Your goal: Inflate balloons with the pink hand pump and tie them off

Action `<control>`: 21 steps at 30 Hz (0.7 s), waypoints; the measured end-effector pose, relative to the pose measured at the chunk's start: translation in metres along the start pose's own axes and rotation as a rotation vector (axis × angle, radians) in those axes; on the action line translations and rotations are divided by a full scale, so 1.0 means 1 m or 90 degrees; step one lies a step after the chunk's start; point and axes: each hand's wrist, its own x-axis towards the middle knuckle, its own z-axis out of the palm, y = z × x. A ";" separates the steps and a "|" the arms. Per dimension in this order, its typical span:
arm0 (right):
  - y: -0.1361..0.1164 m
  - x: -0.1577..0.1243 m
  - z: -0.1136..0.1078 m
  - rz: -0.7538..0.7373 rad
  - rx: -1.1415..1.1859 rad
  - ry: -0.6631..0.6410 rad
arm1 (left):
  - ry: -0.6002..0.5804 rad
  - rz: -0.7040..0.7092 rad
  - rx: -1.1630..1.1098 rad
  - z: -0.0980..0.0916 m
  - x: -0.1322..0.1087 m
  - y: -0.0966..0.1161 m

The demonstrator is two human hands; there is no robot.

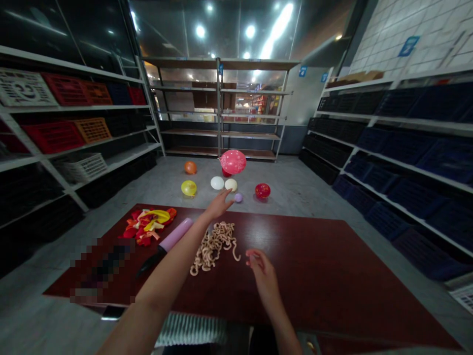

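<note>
Pink balloon [233, 161] beyond desk [314, 261], seemingly airborne; left hand [220, 203] released, fingers spread; right hand [263, 268] loosely curled, apparently empty. Step looks like letting balloon go; next move probably calls for limp balloons [151, 225] and pump [176, 234].

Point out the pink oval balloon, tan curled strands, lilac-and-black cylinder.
Pink oval balloon [233, 161]: head view, middle of its side.
Tan curled strands [214, 239]: head view, mid-pile.
Lilac-and-black cylinder [176, 234]: head view, lilac barrel.
</note>
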 end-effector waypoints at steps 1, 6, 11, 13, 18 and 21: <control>0.002 0.001 0.003 0.002 0.000 -0.009 | -0.002 -0.007 0.008 -0.003 -0.009 -0.005; 0.011 0.003 0.026 -0.041 -0.033 -0.069 | 0.032 -0.118 0.026 -0.034 -0.063 -0.037; 0.021 -0.001 0.059 -0.075 -0.065 -0.144 | 0.149 -0.155 0.031 -0.074 -0.128 -0.074; 0.025 -0.004 0.073 -0.084 -0.085 -0.177 | 0.192 -0.173 0.036 -0.089 -0.157 -0.086; 0.026 -0.010 0.109 -0.139 -0.155 -0.263 | 0.272 -0.273 0.052 -0.112 -0.227 -0.105; 0.023 -0.003 0.134 -0.201 -0.213 -0.307 | 0.300 -0.318 0.060 -0.119 -0.256 -0.115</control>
